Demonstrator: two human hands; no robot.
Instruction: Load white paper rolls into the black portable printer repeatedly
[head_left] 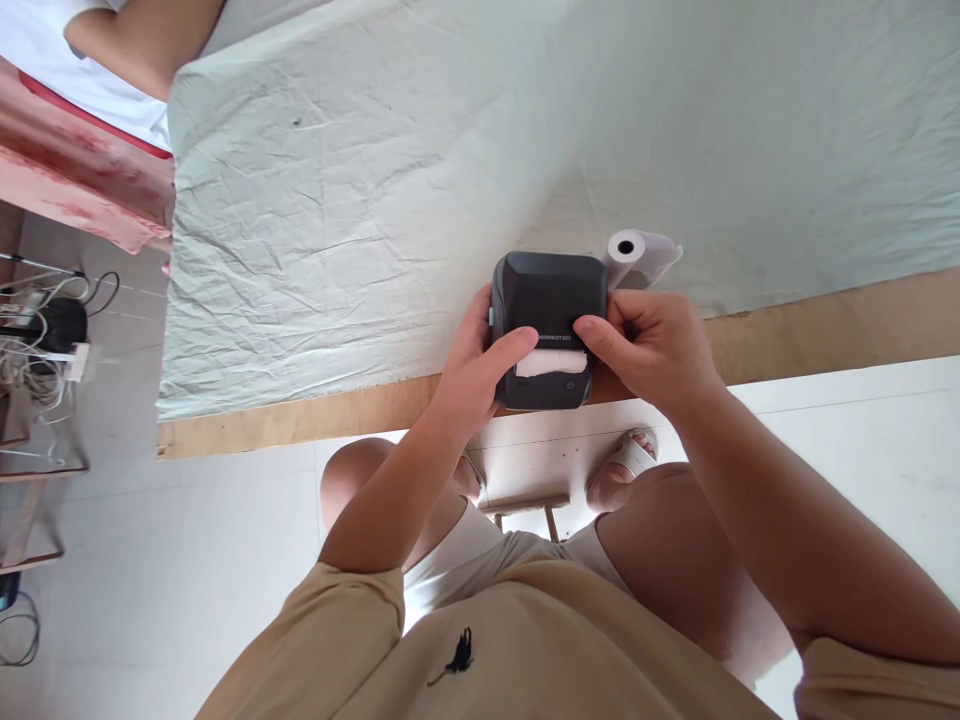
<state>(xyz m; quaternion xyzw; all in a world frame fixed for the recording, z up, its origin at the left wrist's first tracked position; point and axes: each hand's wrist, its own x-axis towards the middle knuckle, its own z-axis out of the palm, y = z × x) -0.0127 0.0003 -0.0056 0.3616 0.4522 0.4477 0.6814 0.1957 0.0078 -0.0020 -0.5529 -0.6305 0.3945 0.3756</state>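
The near edge of the tabletop (825, 325) is overlapped in view by a small black printer (551, 295), which is held from both sides by the left hand (476, 365) and the right hand (656, 345). The left hand is wrapped along one side, with its thumb laid on top beside a white paper strip (551, 362); the right hand is curled at the other side, its thumb set near the pale lettering. Whether the printer is lifted or rested cannot be told. Just beyond the right hand, a white paper roll (621, 262) is placed, by which room on that side is narrowed. Wider room is offered to the left and toward the far side. Below the edge, space is taken up by the person's knees (352, 480).

The tabletop is covered by a creased pale green cloth (322, 220), wood being left exposed along the near edge. At the far left, a co-worker's bent arm (157, 40) is seen near pink fabric (75, 170). Tangled cables (45, 355) are gathered at the left, beside the pale floor (225, 530).
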